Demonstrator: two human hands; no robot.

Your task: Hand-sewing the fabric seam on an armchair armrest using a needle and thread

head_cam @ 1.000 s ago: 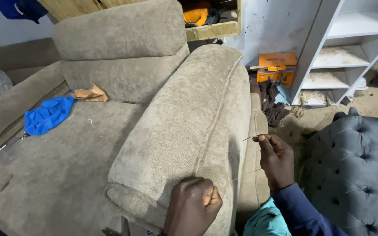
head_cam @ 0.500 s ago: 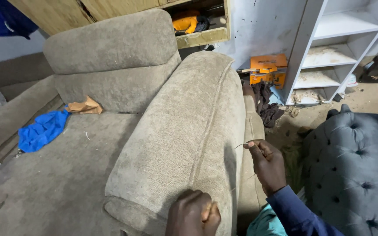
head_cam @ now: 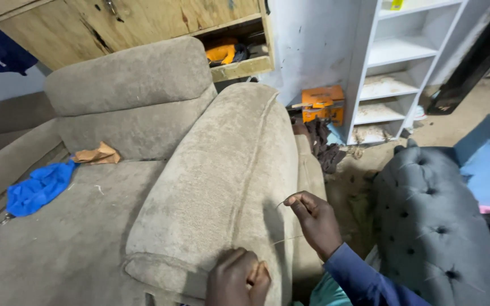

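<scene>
A beige fabric sofa armrest (head_cam: 222, 181) runs down the middle of the head view. My right hand (head_cam: 313, 221) hovers at the armrest's right side, its thumb and forefinger pinched on a thin needle with a pale thread (head_cam: 283, 240) that trails down toward the fabric. My left hand (head_cam: 238, 279) is closed against the armrest's near end at the bottom of the frame, pressing on the fabric. A dark blue sleeve covers my right forearm.
A blue cloth (head_cam: 38, 188) and a crumpled brown paper (head_cam: 98, 154) lie on the sofa seat. A grey tufted chair (head_cam: 438, 226) stands at the right. Behind are a white shelf unit (head_cam: 398, 68), an orange box (head_cam: 323, 103) on the floor and a plywood cabinet (head_cam: 143, 22).
My right hand has moved a little up and away from the armrest, drawing the thread out. My left hand stays at the armrest's near end. The camera has shifted.
</scene>
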